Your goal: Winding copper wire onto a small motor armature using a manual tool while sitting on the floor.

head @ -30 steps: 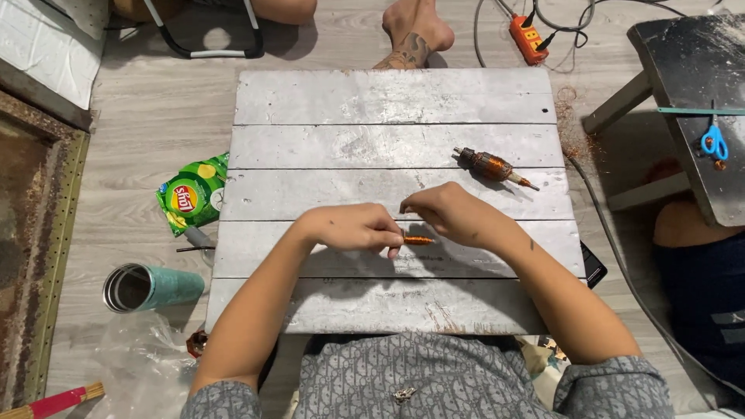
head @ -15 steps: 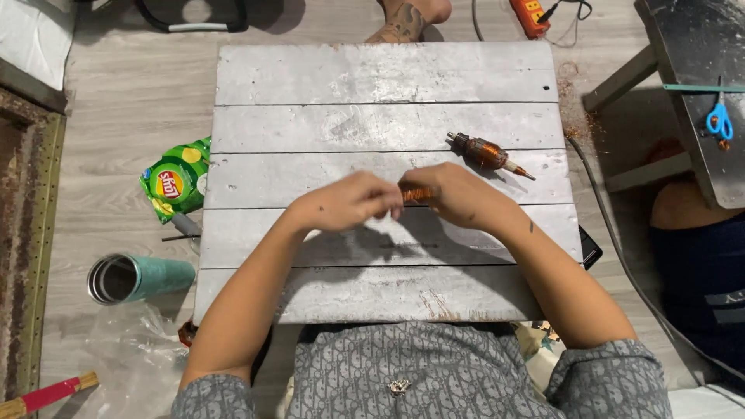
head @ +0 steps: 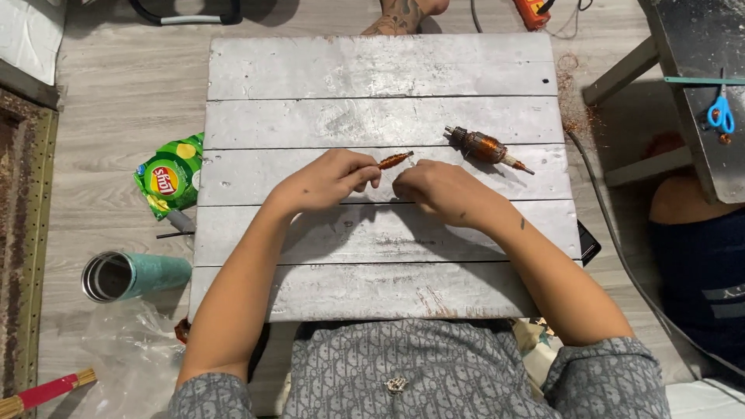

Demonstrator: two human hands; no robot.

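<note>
On the floor left of the desk [head: 372, 70], going left to right, lie a red-handled broom end [head: 43, 390], a teal tumbler [head: 132, 275] on its side with its mouth turned away from the desk, clear plastic sheeting [head: 124, 349], and a green snack bag [head: 169, 177] touching the desk's left edge.

Over the desk's middle planks, the left hand [head: 330, 180] has its fingers [head: 369, 177] closed in a pinch on one end of a small copper-wound coil [head: 395, 160], which sticks out up and to the right, clear of the planks. A second ago both hands were bunched together over the coil; now the coil shows fully and the right hand [head: 434, 186] has drawn a little apart, so the left hand alone carries it. The right hand's fingers are curled close together just beside the coil's free end; they may be pinching a fine wire, but the view is too small to tell.

Further right on the desk lies a motor armature [head: 485, 146], apart from both hands, unmoved on its plank. A dark phone [head: 587, 242] overhangs the desk's right edge. Beyond that edge, a cable [head: 613, 233] runs along the floor, and blue scissors [head: 720, 112] rest on a grey bench [head: 691, 46].

The desk's far planks and near planks are bare, giving both hands room toward either edge; the armature is the only thing close on the right.
</note>
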